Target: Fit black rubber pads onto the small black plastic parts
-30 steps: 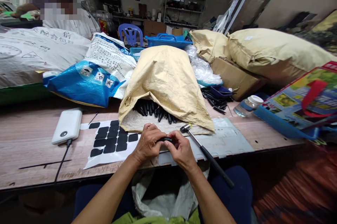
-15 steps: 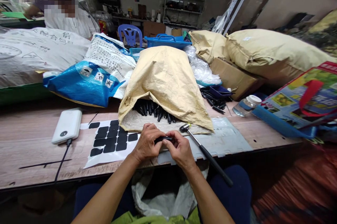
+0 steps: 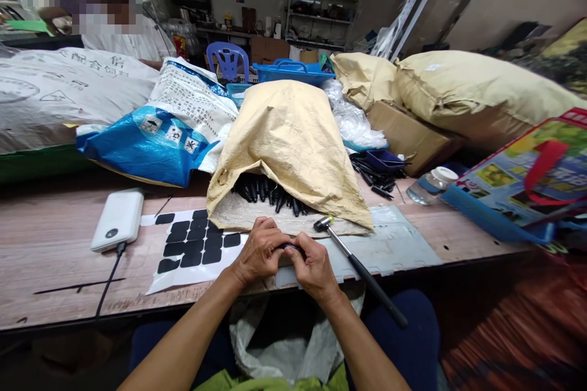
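Note:
My left hand (image 3: 258, 252) and my right hand (image 3: 312, 268) meet at the table's front edge, both pinched on one small black part (image 3: 288, 247) held between them. Left of them lies a white sheet with several black square pads (image 3: 193, 243). Just behind, a tan woven sack (image 3: 293, 140) lies open toward me, and several black parts (image 3: 268, 189) spill from its mouth. A small hammer (image 3: 358, 268) with a black handle lies to the right of my right hand, its metal head near the sack.
A white power bank (image 3: 118, 219) with a cable sits on the wooden table (image 3: 55, 256) at the left. Blue-and-white bags (image 3: 156, 134), a cardboard box (image 3: 408, 134), a water bottle (image 3: 431, 184) and a colourful bag (image 3: 527, 177) crowd the back and right. Another person (image 3: 119, 30) sits at the far left.
My hands have closed a little tighter round the black part, so less of it shows. Nothing else on the table has moved.

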Tool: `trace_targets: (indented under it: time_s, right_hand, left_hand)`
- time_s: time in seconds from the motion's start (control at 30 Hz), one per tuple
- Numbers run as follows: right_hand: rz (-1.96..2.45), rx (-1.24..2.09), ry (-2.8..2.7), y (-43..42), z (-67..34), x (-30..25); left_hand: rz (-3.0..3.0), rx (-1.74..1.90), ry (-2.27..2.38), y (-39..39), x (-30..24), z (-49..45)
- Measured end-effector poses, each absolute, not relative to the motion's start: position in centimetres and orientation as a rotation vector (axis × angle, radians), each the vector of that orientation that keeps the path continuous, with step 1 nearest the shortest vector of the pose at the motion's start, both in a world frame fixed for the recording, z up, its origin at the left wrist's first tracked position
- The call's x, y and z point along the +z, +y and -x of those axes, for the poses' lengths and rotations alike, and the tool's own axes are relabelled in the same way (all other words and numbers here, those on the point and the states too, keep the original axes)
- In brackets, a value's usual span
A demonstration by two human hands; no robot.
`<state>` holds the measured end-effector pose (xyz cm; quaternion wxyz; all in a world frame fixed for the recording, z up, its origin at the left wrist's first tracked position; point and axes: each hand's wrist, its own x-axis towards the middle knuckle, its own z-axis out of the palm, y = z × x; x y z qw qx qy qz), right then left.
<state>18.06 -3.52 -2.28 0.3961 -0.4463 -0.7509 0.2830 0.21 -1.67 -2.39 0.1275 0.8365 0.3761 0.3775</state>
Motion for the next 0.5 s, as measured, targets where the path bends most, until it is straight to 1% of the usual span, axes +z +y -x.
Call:
trace_targets:
  time_s: [0.5]
  right_hand:
    - [1.132,0.711,-1.84,-3.62,-18.02,-1.9]
  left_hand:
    - [-2.389,1.144,1.076,-1.73,-2.63,-0.11]
